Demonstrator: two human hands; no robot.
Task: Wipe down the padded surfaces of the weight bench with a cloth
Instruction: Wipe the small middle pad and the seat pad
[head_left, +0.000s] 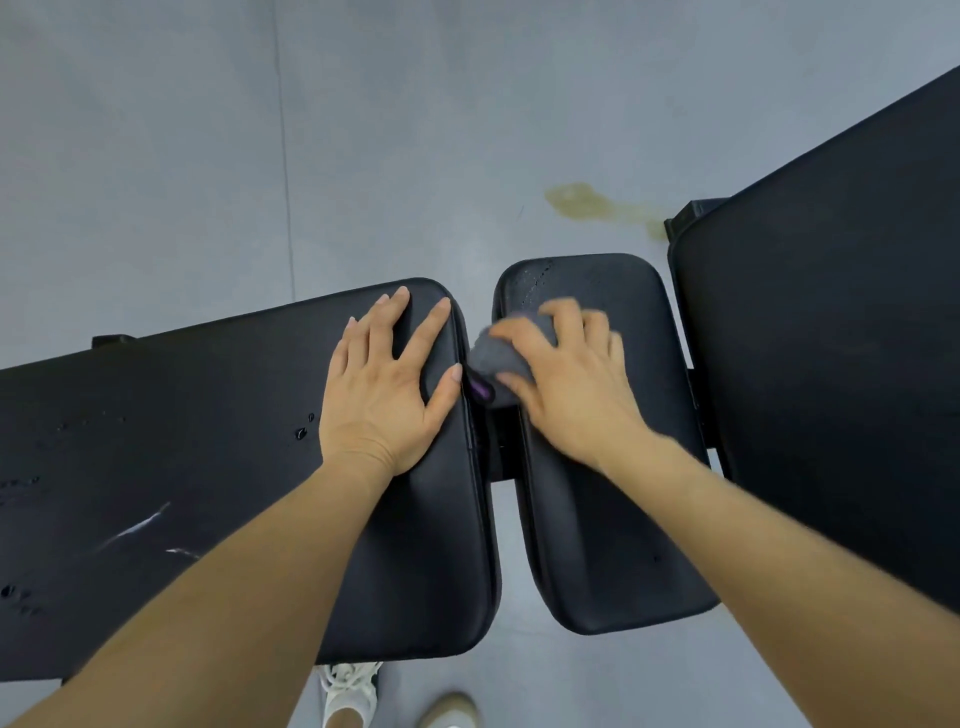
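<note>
White shoe (349, 688) on grey floor (156, 156) at bottom. Black bench (156, 467) long pad: left hand (387, 382) flat on it, fingers spread, holding nothing. Right hand (569, 379) curled around grey cloth (493, 358) on smaller seat pad (597, 519), at gap between pads. Yellowish stain (587, 200) on floor beyond.

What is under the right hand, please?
Under the right hand lies a bunched grey cloth, which its curled fingers hold against the small black seat pad. How much more cloth sits beneath the palm is covered, so it cannot be seen.
</note>
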